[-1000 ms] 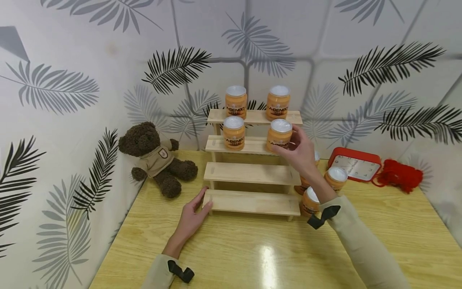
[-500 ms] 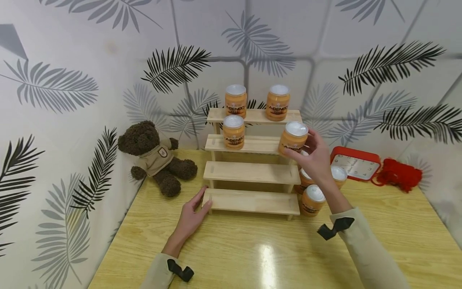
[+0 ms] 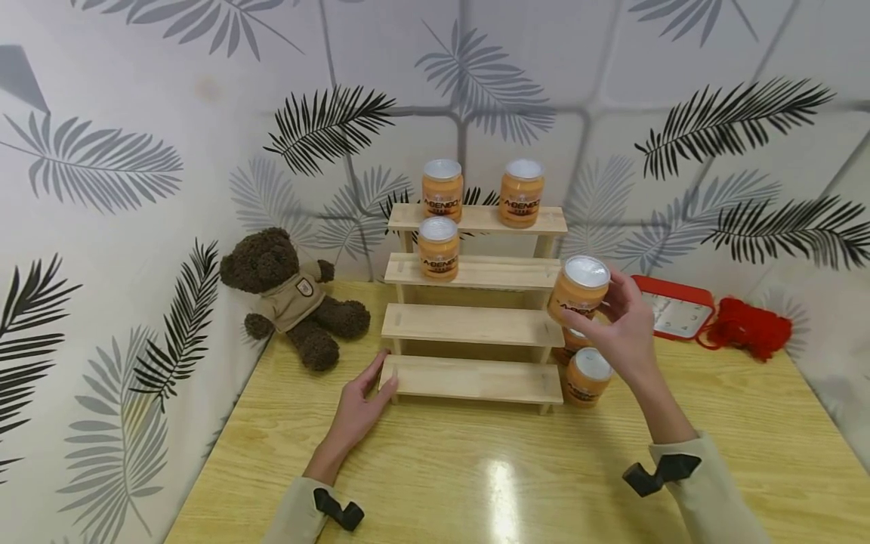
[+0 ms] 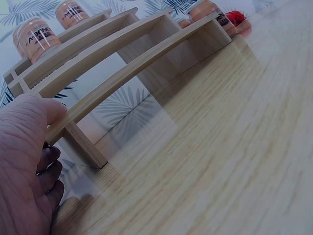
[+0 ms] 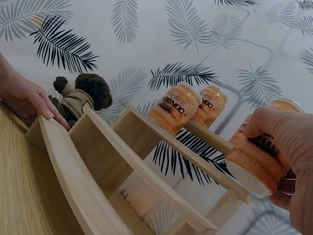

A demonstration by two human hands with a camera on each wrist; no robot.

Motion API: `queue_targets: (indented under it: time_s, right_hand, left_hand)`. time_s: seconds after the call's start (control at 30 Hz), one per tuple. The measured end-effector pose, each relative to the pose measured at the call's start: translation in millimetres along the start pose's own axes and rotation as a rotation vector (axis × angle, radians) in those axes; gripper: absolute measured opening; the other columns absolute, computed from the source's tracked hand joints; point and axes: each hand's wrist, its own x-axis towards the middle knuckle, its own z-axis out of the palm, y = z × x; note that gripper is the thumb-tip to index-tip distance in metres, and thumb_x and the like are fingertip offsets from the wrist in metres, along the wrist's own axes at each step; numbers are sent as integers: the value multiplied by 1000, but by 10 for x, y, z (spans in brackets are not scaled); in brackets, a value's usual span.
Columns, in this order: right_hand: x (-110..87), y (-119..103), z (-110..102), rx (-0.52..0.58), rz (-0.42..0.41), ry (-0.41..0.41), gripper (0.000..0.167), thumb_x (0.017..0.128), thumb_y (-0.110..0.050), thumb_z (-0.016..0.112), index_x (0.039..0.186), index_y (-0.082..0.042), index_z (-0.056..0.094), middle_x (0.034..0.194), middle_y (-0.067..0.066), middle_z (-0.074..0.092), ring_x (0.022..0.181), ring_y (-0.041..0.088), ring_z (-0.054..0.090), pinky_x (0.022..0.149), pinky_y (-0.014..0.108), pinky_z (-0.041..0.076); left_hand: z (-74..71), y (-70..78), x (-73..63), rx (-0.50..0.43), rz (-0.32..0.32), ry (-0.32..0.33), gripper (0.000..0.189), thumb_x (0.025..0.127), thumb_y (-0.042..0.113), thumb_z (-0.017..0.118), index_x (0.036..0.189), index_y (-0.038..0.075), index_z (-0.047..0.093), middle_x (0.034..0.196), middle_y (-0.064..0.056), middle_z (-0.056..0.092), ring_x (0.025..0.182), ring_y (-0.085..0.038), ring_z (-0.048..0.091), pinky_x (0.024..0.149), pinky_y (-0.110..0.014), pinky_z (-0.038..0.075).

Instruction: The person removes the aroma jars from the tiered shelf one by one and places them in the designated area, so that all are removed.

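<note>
In the head view a four-tier wooden display rack (image 3: 470,325) stands on the table. My left hand (image 3: 360,410) grips the left end of its lowest shelf; the left wrist view shows the thumb on top and the other fingers curled below. At the rack's right side my right hand (image 3: 627,332) holds an orange jar (image 3: 574,291) with a silvery lid, thumb in front and fingers behind. The jar's pale base shows in the right wrist view, off the shelf. Two like jars sit on the top shelf, and another jar (image 3: 438,253) is on the second shelf's left.
Beside the rack's right foot an orange jar (image 3: 588,379) stands on the table (image 3: 435,468), with more partly hidden behind it. A red clock (image 3: 676,308) and a red yarn bundle (image 3: 751,330) lie at the back right. A brown teddy bear (image 3: 292,302) sits left, against the leaf-patterned wall.
My right hand has lifted the jar from the second shelf's right end and carried it right and down, past the rack's side. My left hand has stayed on the lowest shelf.
</note>
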Motion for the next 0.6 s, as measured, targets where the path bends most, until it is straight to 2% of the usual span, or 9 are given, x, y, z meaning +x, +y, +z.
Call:
queue_targets:
  time_s: [0.17,0.4,0.6]
  right_hand:
    - [-150,-14,-131,-34,5,25,76,77,5,89,145,-5,56,120,-10,65,106,6,65,89,11,54]
    - [-345,43,-339,-71,38,61,78,75,9,89,145,-6,57,122,-11,65,106,6,65,89,10,53]
    - [-527,82,-516,-103,53,86,80,73,15,88,145,-2,57,120,-14,66,104,4,65,87,9,53]
  left_hand:
    - [-10,-8,-3,3,-8,2,65,107,26,64,162,6,37,166,-9,38,152,-24,36,122,-46,34]
    - [-4,-14,-2,8,8,13,65,107,25,65,162,5,38,165,-11,38,152,-28,37,121,-49,34]
    - [16,-31,4,-7,15,15,63,106,23,65,161,6,39,165,-10,39,151,-27,38,122,-51,33]
